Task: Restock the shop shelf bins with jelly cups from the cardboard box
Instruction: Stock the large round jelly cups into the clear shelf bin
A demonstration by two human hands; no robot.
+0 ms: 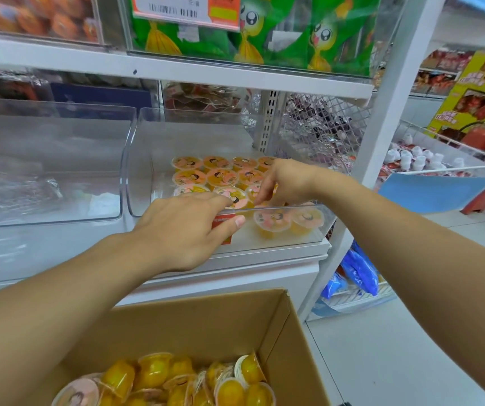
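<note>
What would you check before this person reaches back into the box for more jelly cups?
1. Cups in the clear bin sit lid-up in rows: ok.
2. Bin has free space at its left side: ok.
3. Left hand free of any cup: cannot tell, fingertips touch one.
4. Right hand free: cannot tell, fingers hidden among cups.
5. Cardboard box open, jelly cups left inside: ok.

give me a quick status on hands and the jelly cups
Both hands in clear bin, arranging jelly cups. Cardboard box still stocked. Nothing blocking.
</note>
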